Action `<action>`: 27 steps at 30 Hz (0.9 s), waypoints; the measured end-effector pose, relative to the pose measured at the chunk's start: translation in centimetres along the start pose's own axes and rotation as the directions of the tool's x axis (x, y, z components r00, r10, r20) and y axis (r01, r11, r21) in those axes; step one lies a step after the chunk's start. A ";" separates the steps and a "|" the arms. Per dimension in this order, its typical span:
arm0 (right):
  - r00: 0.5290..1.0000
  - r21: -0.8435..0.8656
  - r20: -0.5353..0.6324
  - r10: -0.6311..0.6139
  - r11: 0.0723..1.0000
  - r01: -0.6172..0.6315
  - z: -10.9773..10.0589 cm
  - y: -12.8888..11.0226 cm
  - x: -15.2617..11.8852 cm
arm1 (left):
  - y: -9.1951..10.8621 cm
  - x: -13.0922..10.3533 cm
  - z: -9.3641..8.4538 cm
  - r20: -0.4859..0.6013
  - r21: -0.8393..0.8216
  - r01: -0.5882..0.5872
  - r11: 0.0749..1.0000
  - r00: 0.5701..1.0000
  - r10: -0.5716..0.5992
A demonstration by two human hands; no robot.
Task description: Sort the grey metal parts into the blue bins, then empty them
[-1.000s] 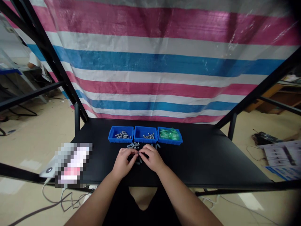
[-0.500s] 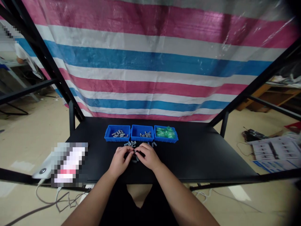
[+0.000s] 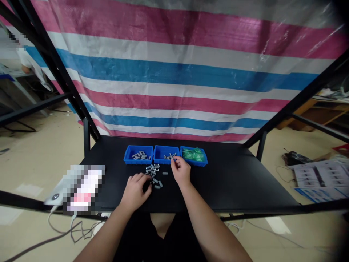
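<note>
Striped sheeting (image 3: 174,76) hangs behind the far edge of a black worktop (image 3: 231,182), and a device (image 3: 85,189), its screen pixelated, lies toward the near left corner. Next along is the left bin (image 3: 128,160), holding grey cylinders. Nearer the front edge, the left hand (image 3: 135,191) reaches from the left to a loose pile (image 3: 155,181) of similar cylinders with some screw-like parts; its grip is fairly wide, thumb apart from the curled fingers, with the pieces at and just beyond the fingertips. Right of the pile lies a lone grey cylinder (image 3: 165,173), its long axis running side to side, roughly parallel to the front edge; it sits between the hands, nearer the right one. Beyond it, the middle bin (image 3: 158,160) holds metal screws (image 3: 167,157). At that bin's near right corner is the right hand (image 3: 182,173), its grip narrow over the screws; whether it pinches one, I cannot tell. Just beside it stands the right bin (image 3: 201,163), holding green packets (image 3: 195,154).
</note>
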State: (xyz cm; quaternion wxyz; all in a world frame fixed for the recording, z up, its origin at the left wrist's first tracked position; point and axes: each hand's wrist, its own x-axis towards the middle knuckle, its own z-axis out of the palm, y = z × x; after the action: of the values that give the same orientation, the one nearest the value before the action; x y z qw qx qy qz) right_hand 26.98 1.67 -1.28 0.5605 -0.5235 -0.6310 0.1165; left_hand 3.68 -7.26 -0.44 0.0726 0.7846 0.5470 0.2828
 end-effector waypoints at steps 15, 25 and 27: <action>0.977 0.027 0.209 -0.037 0.999 0.032 -1.4 0.4 -1.3 | -0.3 0.2 0.5 -0.004 0.006 0.030 1.000 1.000 -0.030; 0.961 0.071 0.260 -0.092 0.995 0.076 -1.7 -0.5 -1.3 | -0.7 0.0 0.4 -0.070 -0.215 0.057 0.975 0.995 -0.073; 0.949 0.079 0.282 -0.139 0.989 0.122 -1.8 -0.9 -1.4 | -0.7 0.1 0.3 -0.086 -0.257 0.099 0.961 0.988 -0.125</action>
State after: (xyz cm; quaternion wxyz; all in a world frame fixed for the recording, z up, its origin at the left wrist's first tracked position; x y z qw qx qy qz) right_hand 27.75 -0.63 -0.78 0.4851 -0.4410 -0.7351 0.1727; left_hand 3.32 -6.86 -0.96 0.1597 0.7214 0.5533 0.3847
